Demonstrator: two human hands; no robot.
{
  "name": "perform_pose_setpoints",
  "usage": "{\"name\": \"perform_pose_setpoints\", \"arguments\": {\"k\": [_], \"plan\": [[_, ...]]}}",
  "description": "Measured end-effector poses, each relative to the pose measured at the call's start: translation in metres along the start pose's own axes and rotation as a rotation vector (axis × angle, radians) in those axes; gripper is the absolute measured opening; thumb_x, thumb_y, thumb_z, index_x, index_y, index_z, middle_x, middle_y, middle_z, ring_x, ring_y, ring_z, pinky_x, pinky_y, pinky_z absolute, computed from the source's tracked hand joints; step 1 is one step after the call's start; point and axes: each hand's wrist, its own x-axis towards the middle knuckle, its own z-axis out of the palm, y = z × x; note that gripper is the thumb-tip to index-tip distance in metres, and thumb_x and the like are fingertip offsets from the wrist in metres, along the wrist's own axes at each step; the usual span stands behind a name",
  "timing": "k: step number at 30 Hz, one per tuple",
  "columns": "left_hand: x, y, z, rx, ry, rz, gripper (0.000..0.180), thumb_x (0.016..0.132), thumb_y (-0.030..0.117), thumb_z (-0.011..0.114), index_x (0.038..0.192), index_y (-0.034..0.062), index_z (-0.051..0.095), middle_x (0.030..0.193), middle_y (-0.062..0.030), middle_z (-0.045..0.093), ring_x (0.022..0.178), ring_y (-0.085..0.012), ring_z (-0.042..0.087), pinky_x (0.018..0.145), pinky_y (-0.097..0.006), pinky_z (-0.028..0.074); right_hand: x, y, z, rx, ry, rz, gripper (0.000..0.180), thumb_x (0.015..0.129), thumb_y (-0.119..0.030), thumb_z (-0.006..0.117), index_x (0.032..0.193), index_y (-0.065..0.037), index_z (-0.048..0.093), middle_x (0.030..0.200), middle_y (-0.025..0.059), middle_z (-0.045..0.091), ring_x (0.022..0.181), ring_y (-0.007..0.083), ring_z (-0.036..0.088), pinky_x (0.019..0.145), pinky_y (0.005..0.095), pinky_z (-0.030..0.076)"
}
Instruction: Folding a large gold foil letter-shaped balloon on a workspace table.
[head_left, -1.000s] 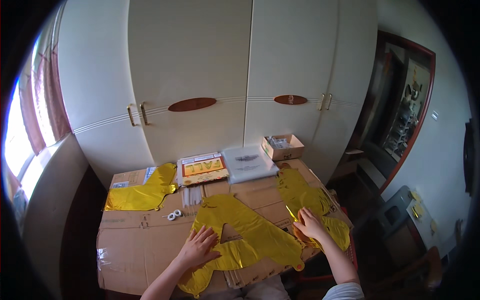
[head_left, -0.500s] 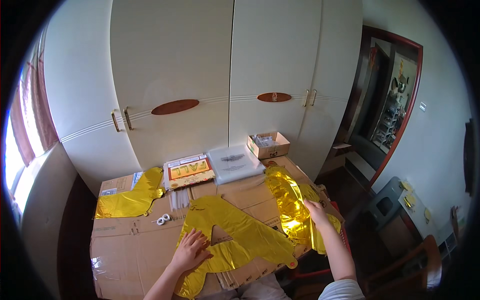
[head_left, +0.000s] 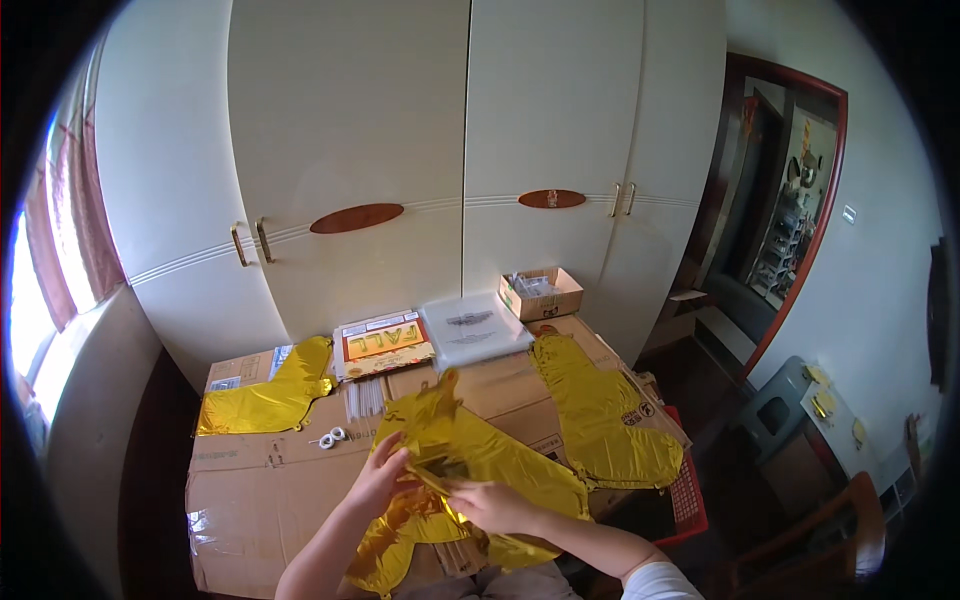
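Over the front middle of the cardboard-covered table, both hands grip a crumpled gold foil balloon (head_left: 425,415); its letter shape is hard to make out. My left hand (head_left: 378,482) closes on its left edge, and my right hand (head_left: 495,507) pinches it from the right. Beneath them an A-shaped gold foil balloon (head_left: 530,470) lies flat, partly covered by my hands and the held foil. Another flat gold foil balloon (head_left: 600,410), L-shaped, rests at the right. A third flat one (head_left: 275,395), also L-shaped, is at the far left.
White ribbon rolls (head_left: 328,438) and clear plastic straws (head_left: 365,398) lie left of the middle. Behind are a printed card pack (head_left: 385,345), clear plastic bags (head_left: 475,335) and a small open carton (head_left: 545,295). A red basket (head_left: 688,500) stands beyond the right edge, a wooden chair (head_left: 850,525) farther right.
My right hand has brought a foil balloon from the right pile to the middle, leaving one flat there. My left hand has risen off the A-shaped balloon and taken hold of the moved one.
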Motion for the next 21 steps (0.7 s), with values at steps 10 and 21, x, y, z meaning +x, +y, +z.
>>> {"name": "perform_pose_setpoints", "arguments": {"k": [10,21], "plan": [[0.047,-0.019,-0.015,0.095,0.206,0.264,0.039,0.086,-0.006,0.055,0.124,-0.0016,0.052,0.104,-0.0100,0.067,0.089,-0.0146,0.064,0.075,-0.025,0.051,-0.006,0.016,0.025,-0.243,0.166,-0.159,0.057,0.100,-0.046,0.045,0.137,-0.004,0.048,0.137,0.0156,0.053,0.131,0.0364,0.046,0.107,0.0514,0.036],[0.075,-0.026,-0.044,0.951,0.415,0.399,0.082,0.076,0.011,0.072,0.146,0.0071,0.030,0.130,-0.0232,0.054,0.115,-0.0379,0.056,0.095,-0.043,0.047,-0.020,0.065,0.021,-0.668,-0.004,-0.091,0.065,0.096,-0.057,0.044,0.144,-0.012,0.042,0.152,0.0111,0.037,0.143,0.0348,0.028,0.113,0.0648,0.019]]}}
